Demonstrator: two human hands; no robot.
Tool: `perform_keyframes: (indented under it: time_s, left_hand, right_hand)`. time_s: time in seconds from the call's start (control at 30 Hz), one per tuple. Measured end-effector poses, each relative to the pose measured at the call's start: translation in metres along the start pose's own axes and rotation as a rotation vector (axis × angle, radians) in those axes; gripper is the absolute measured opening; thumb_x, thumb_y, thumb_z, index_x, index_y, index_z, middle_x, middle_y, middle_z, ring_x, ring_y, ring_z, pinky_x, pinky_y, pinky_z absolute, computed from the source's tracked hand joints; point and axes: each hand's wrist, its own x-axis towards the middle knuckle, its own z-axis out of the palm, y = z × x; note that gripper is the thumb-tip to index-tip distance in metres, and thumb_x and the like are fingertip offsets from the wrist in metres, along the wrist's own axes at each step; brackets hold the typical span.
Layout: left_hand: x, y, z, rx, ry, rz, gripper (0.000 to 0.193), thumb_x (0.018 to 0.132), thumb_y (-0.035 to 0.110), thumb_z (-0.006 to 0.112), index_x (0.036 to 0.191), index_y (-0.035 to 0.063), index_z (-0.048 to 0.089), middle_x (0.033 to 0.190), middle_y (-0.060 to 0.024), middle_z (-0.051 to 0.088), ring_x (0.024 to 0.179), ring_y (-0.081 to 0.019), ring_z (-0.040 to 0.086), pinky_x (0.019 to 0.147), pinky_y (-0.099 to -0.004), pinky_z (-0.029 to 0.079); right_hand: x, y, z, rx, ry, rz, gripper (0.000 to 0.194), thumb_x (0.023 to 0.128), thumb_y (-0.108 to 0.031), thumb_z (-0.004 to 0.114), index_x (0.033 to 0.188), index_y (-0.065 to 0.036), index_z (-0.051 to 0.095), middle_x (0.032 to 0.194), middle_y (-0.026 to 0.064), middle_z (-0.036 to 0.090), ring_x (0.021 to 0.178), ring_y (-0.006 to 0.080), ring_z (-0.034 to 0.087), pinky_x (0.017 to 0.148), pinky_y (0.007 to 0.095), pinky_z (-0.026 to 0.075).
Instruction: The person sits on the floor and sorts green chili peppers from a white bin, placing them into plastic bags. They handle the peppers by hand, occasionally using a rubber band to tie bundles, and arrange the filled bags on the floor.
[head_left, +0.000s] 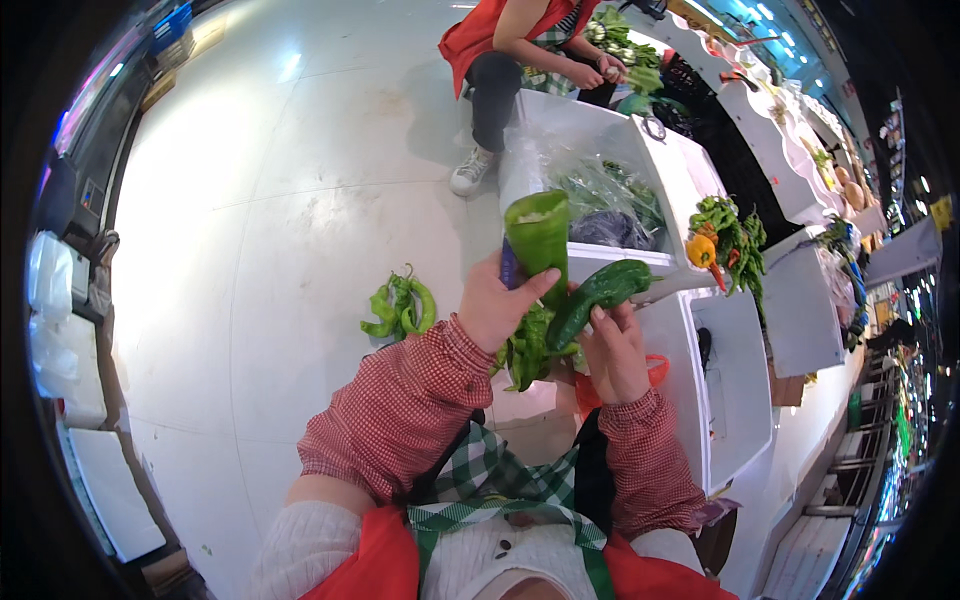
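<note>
My left hand (491, 304) grips a broad light-green pepper (538, 232) whose upper end is open and shows a pale inside. Against that pepper, by my fingers, is a narrow purple-blue strip (508, 264); what it belongs to is hidden. A darker, curved green pepper (600, 300) is held in my right hand (619, 345), its stem pointing right. The two peppers meet or overlap between my hands. Below them hang or lie more green peppers (531, 349), partly covered by my hands, so their support cannot be told.
Several green peppers (401, 306) lie on the tiled floor (322, 240) to the left. White foam boxes (739, 390) stand right, one with bagged greens (622, 195). A red plastic bag (587, 394) is near my right wrist. Ahead, another person (517, 45) handles leafy vegetables.
</note>
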Motion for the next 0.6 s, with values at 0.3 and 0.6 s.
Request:
perform_keyframes:
  time_s: [0.3,0.6]
  left_hand:
    - [-0.01,0.002,-0.023,0.137,-0.034,0.079,0.046,0.083,0.024,0.077,0.118,-0.0014,0.062,0.092,-0.0048,0.069,0.079,-0.0093,0.06,0.074,-0.0274,0.05]
    - [-0.003,-0.016,-0.003,0.198,-0.122,0.119,0.068,0.07,0.029,0.086,0.12,-0.004,0.055,0.106,-0.0127,0.066,0.095,-0.0169,0.062,0.085,-0.0315,0.05]
  right_hand:
    - [-0.01,0.009,0.043,-0.571,0.095,-0.294,0.033,0.093,-0.004,0.059,0.124,0.002,0.047,0.114,0.0101,0.06,0.101,0.0147,0.059,0.086,0.0267,0.048]
    - [-0.011,0.017,0.032,-0.957,0.113,-0.445,0.035,0.089,-0.005,0.065,0.121,0.001,0.052,0.105,0.0105,0.063,0.093,0.0185,0.064,0.075,0.0303,0.054]
